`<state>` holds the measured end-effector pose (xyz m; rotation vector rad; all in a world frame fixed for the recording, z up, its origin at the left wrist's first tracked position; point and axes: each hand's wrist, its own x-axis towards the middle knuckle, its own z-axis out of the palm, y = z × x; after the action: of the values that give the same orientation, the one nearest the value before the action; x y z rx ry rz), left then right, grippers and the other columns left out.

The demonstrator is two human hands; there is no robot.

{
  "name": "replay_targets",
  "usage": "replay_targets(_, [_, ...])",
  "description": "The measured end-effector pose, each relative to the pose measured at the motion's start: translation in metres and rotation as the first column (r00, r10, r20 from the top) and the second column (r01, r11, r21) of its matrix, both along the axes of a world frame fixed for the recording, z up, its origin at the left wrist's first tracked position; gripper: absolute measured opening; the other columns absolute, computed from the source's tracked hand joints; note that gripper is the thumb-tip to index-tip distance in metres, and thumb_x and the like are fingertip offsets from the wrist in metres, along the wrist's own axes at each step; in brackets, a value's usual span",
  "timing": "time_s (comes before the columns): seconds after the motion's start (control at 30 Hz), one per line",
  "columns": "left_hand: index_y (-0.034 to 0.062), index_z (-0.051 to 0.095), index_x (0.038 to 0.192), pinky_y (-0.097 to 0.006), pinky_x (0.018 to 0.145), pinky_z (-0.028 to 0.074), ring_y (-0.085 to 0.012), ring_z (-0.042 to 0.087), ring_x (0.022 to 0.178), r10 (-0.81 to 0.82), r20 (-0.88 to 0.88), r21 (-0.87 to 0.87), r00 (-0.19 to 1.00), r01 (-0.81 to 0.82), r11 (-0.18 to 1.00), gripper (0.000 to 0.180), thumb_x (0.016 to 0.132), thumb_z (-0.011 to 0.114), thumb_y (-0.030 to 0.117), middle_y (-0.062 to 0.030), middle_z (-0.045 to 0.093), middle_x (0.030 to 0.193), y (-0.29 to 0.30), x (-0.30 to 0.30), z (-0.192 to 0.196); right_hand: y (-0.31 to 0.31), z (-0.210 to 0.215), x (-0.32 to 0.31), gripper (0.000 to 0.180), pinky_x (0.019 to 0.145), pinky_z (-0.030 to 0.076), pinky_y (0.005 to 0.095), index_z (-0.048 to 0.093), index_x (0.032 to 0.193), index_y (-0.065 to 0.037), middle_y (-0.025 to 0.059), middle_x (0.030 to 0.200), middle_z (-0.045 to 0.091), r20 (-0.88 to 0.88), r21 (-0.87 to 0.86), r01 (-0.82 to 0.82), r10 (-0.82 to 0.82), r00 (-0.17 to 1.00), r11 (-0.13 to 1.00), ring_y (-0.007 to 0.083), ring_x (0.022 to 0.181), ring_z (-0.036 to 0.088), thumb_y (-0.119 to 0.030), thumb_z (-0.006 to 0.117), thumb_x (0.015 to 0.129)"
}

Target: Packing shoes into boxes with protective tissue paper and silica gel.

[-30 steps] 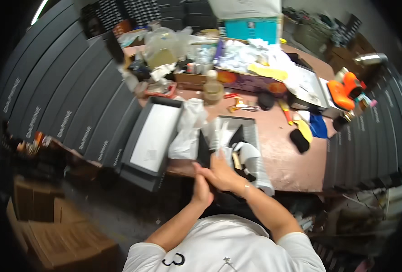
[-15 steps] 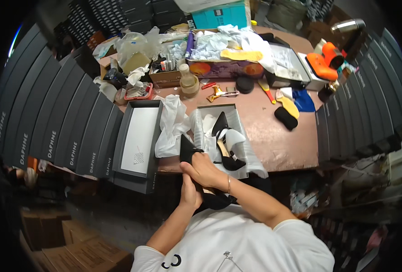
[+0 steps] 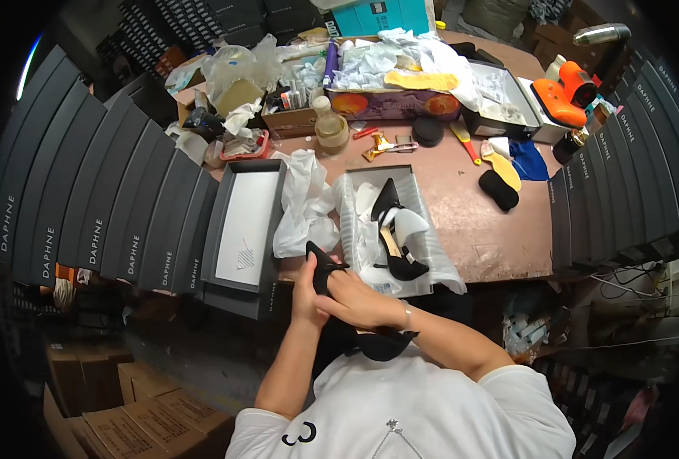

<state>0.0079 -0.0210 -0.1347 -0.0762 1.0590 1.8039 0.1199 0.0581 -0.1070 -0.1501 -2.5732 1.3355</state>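
Close to my body, just off the table's front edge, I hold a black pointed shoe (image 3: pixel 318 258) with its toe pointing away from me. My left hand (image 3: pixel 304 294) is closed along the left side of its toe. My right hand (image 3: pixel 361 300) grips it from the right, fingers over the upper and partly hidden. The shoe's rear part sticks out below my right wrist. Beyond my hands, a grey shoe box (image 3: pixel 378 169) lined with white wrapping holds another black shoe (image 3: pixel 407 268). White tissue paper (image 3: pixel 303 200) lies crumpled left of that box.
A dark grey box part (image 3: pixel 249 222) with a white inside lies at the left. Dark shoe boxes stand in rows at left (image 3: pixel 110 191) and right (image 3: pixel 607 168). Further back are a glue jar (image 3: pixel 330 131), a black round tin (image 3: pixel 427 131), an orange tool (image 3: pixel 565 99) and a paper-filled carton (image 3: pixel 389 105).
My left hand has slid forward along the shoe to its toe. My right hand has drawn back slightly toward my body. The whole view has shifted a little.
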Motion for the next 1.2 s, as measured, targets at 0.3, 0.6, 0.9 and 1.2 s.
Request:
replay_targets(0.3, [0.0082, 0.054, 0.117, -0.033, 0.080, 0.052, -0.0178, 0.062, 0.089, -0.055, -0.057, -0.068, 0.997, 0.051, 0.996, 0.042, 0.095, 0.053, 0.044, -0.0073, 0.064, 0.097, 0.016, 0.021, -0.036, 0.016, -0.005, 0.026, 0.062, 0.107, 0.021, 0.0587, 0.056, 0.097, 0.010, 0.0253, 0.087, 0.056, 0.301, 0.078, -0.045, 0.019, 0.953, 0.996, 0.0419, 0.093, 0.054, -0.049, 0.039, 0.097])
replay_targets(0.6, [0.0095, 0.052, 0.121, -0.033, 0.075, 0.053, -0.0185, 0.063, 0.084, -0.068, -0.205, -0.101, 0.976, 0.048, 0.994, 0.038, 0.098, 0.048, 0.040, -0.0083, 0.064, 0.096, 0.006, 0.013, 0.015, 0.007, 0.003, 0.016, 0.057, 0.084, 0.041, 0.0444, 0.055, 0.084, 0.010, 0.0290, 0.093, 0.054, 0.082, -0.023, -0.035, 0.036, 0.996, 0.999, 0.0419, 0.088, 0.051, -0.046, 0.052, 0.093])
replay_targets(0.9, [0.0073, 0.052, 0.124, -0.032, 0.087, 0.050, -0.0158, 0.061, 0.099, -0.148, -0.074, 0.059, 0.986, 0.152, 0.987, 0.040, 0.098, 0.050, 0.037, -0.0054, 0.062, 0.109, 0.022, 0.029, -0.002, 0.013, -0.026, 0.025, 0.035, 0.107, 0.010, 0.0671, 0.063, 0.103, 0.007, 0.0271, 0.154, 0.005, 0.106, 0.233, 0.327, -0.359, 0.927, 0.916, 0.0480, 0.142, 0.007, -0.023, 0.053, 0.087])
replay_targets(1.2, [0.0044, 0.046, 0.132, -0.030, 0.091, 0.046, -0.0144, 0.056, 0.106, -0.089, -0.177, -0.019, 0.980, 0.087, 0.996, 0.044, 0.099, 0.050, 0.034, -0.0051, 0.057, 0.117, 0.010, 0.021, 0.015, 0.003, -0.047, -0.003, 0.039, 0.101, 0.015, 0.0728, 0.062, 0.105, 0.011, 0.0306, 0.145, 0.030, 0.067, 0.188, 0.328, -0.346, 0.936, 0.926, 0.0481, 0.140, 0.014, -0.018, 0.060, 0.077])
